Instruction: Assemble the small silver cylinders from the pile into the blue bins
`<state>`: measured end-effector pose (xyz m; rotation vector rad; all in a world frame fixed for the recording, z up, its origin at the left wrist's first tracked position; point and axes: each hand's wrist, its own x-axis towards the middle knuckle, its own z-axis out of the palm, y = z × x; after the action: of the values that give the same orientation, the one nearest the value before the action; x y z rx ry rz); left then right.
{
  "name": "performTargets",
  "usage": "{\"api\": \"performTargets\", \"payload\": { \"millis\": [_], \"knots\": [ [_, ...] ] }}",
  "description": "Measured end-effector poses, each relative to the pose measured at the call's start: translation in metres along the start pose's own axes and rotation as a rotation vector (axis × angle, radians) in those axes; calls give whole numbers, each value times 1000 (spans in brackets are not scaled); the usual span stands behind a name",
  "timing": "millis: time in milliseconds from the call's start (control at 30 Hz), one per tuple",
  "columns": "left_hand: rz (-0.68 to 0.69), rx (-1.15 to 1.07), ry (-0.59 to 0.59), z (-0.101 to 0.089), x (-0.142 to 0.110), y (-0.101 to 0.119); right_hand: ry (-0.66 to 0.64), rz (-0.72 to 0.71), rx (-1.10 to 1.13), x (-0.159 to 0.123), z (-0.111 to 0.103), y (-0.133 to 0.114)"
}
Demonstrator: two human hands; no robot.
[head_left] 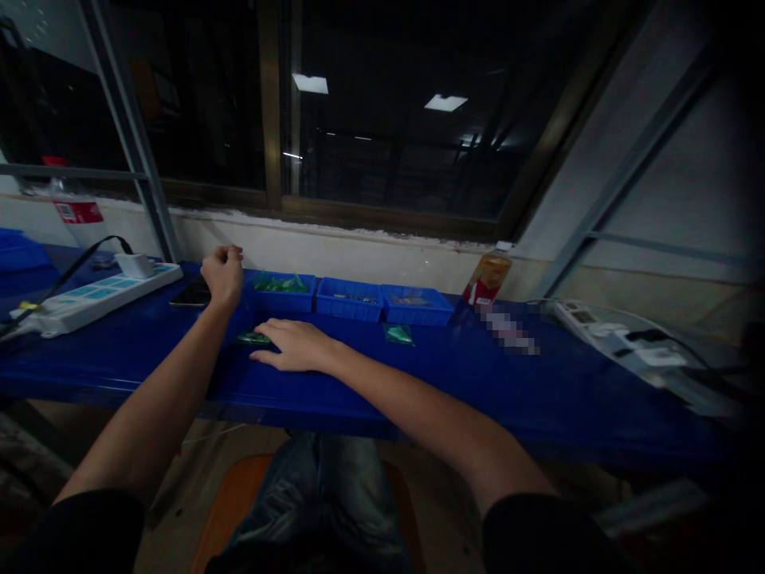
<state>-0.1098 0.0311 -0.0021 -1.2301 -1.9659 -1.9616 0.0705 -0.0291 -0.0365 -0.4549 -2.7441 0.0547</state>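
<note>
My left hand [223,277] is raised at the back of the blue table, its fingers curled closed; whatever may be in them is hidden. It is beside a blue bin [282,300] holding green packets. Lower down, my right hand [296,344] lies over the table with fingers stretched and thumb apart. At its fingertips is a small green packet [251,339], partly covered by the hand. Another green packet [398,334] lies flat in front of two more blue bins, the middle bin [340,308] and the right bin [427,315], which hold small parts too dim to name.
A dark phone [192,293] and a white power strip [113,296] lie to the left, near a red-labelled bottle [77,210]. On the right stand a bottle of amber liquid [492,275] and another power strip [621,339] with cables. Behind runs a window wall.
</note>
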Motion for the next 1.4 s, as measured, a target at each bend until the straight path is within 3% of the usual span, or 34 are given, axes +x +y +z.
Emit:
{"api": "performTargets", "payload": {
  "millis": [133,233,300,367,433,533,600,733,833,967,1200,1400],
  "knots": [
    [218,-80,-72,2,-26,24,89,77,-101,-37,-16,32],
    [381,-131,-300,6,-55,45,147,94,-77,-49,-34,53],
    [437,-183,-488,11,-72,59,310,214,45,-51,-48,66],
    [409,-268,-609,18,-82,73,494,349,191,-51,-61,78],
    [332,-379,-699,28,-86,82,588,418,371,-54,-68,86],
    [217,-530,-893,43,-86,86,643,482,600,-59,-67,89],
    [149,-577,-952,50,-88,79,667,517,696,-61,-61,87],
    [60,-562,-886,51,-97,56,648,585,721,-59,-52,81],
    [117,-540,-788,49,-99,49,580,591,729,-58,-49,80],
    [229,-479,-682,44,-93,56,562,601,708,-59,-49,80],
    [336,-277,-698,31,-94,64,596,554,522,-60,-45,83],
    [428,-111,-725,26,-96,71,536,508,312,-63,-45,78]
  ]
}}
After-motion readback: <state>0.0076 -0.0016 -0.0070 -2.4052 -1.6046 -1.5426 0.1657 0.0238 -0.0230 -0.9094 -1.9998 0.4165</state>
